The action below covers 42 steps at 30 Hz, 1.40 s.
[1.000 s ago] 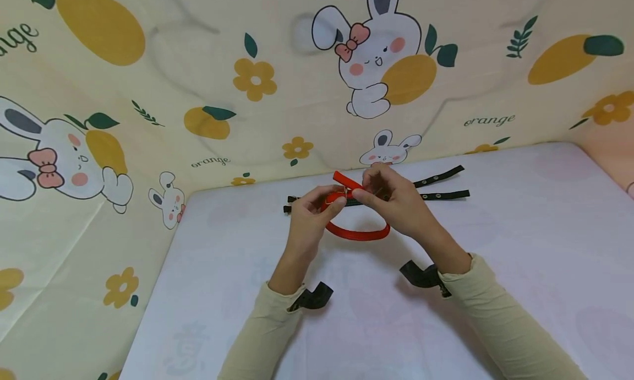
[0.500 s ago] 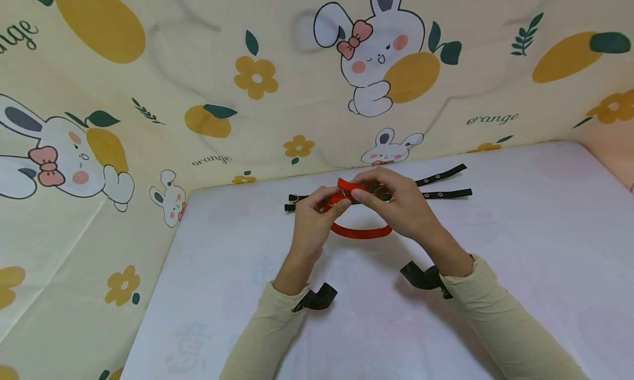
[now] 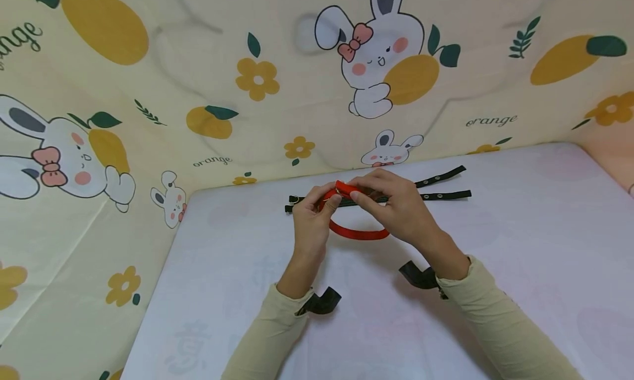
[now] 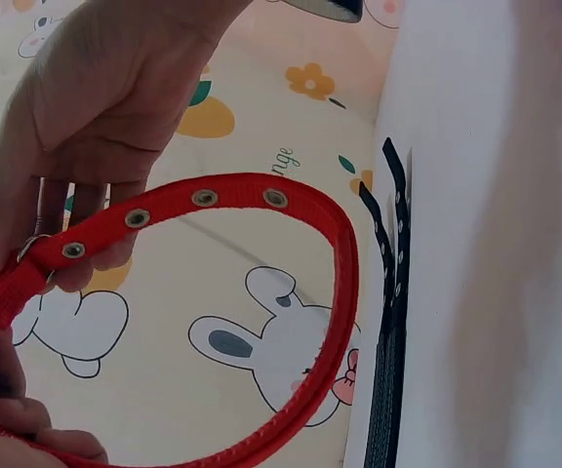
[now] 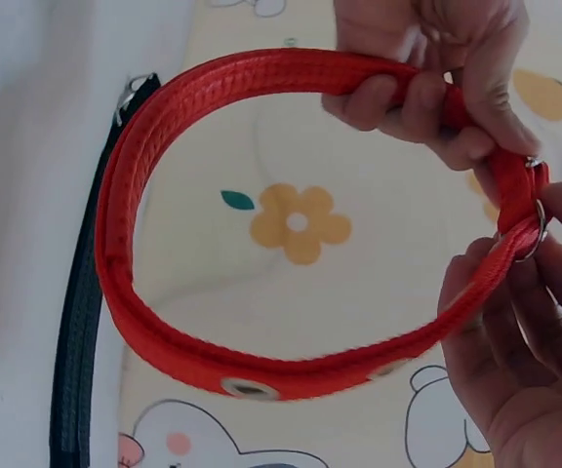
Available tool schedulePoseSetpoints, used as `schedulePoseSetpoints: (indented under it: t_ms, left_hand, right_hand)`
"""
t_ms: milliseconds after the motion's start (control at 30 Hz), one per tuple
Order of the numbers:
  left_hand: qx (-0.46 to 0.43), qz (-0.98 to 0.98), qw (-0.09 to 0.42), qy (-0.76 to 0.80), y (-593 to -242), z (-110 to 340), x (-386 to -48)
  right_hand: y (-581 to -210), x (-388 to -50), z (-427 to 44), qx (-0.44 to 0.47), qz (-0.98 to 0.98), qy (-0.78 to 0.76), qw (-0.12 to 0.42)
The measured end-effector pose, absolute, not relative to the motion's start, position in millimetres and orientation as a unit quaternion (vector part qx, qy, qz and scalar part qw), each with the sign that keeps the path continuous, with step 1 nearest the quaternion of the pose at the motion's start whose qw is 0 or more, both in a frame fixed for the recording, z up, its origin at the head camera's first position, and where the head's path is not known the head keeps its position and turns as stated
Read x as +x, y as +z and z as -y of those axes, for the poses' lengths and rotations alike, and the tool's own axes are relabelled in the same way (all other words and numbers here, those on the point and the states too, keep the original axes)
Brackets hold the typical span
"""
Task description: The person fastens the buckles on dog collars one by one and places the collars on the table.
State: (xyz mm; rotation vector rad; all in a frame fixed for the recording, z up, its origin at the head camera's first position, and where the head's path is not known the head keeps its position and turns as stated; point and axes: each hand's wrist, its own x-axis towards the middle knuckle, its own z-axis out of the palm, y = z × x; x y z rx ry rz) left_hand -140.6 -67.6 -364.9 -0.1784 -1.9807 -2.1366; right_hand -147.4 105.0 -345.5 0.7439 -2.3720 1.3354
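Both hands hold a red collar [image 3: 359, 234] above the table, bent into a loop. The left hand [image 3: 311, 226] grips the band beside its buckle, fingers curled round it in the right wrist view. With thumb and fingers, the right hand [image 3: 403, 209] pinches the red strap by the metal ring [image 5: 540, 232]. Metal eyelets [image 4: 205, 198] line the strap in the left wrist view. The loop hangs below the hands, and fingers partly hide the buckle.
Two black straps with eyelets [image 3: 448, 195] lie side by side behind the hands on the white table [image 3: 376, 325]. A patterned cloth [image 3: 277, 16] rises behind the table. Black pieces [image 3: 324, 301] stick out at both sleeve cuffs.
The red strap's end, which stuck up to the left above the hands, is now lower and folded over between the fingers. The left hand has shifted slightly right.
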Motion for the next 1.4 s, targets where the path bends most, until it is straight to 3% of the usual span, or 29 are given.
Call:
schedulePoseSetpoints:
  t_ms: [467, 733, 1133, 1400]
  left_hand:
    - [-0.078, 0.624, 0.092, -0.772, -360.1, 69.9, -138.3]
    - [-0.066, 0.605, 0.093, -0.788, -363.1, 67.0, -137.5]
    - [-0.125, 0.617, 0.088, -0.772, -363.4, 71.5, -137.1]
    - [-0.087, 0.605, 0.077, -0.788, -361.7, 69.9, -137.3]
  right_hand:
    - [-342.7, -144.0, -103.4, 0.269, 0.824, 0.452, 0.21]
    - [-342.0, -145.4, -106.3, 0.27, 0.827, 0.453, 0.192]
    - [-341.3, -145.1, -104.1, 0.267, 0.839, 0.443, 0.167]
    - [-341.0, -144.0, -102.1, 0.241, 0.852, 0.431, 0.172]
